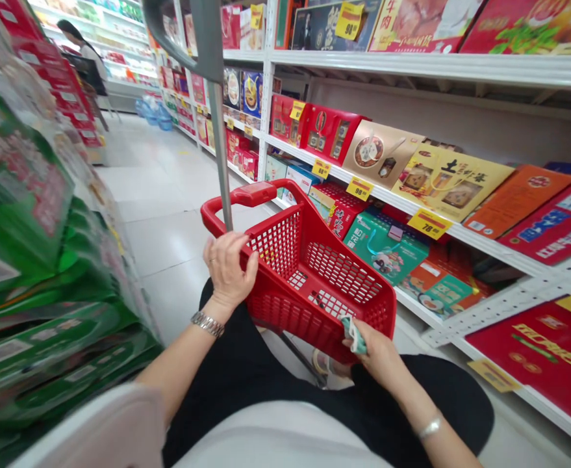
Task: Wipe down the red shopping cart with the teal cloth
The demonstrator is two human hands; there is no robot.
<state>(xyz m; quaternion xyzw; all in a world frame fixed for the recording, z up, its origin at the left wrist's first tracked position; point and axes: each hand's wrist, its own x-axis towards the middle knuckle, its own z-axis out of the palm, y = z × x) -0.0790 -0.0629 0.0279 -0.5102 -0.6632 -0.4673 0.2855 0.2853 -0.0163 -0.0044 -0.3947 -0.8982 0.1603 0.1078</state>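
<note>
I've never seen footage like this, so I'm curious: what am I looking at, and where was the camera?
This picture comes from a camera worn on a person's head, looking down at their own hands in a store aisle. Their left hand grips the rim of a red plastic shopping basket. Their right hand holds a small green-and-white item against the basket's near corner. White shelves of boxed goods with yellow price tags stand to the right, and green boxes to the left.
</note>
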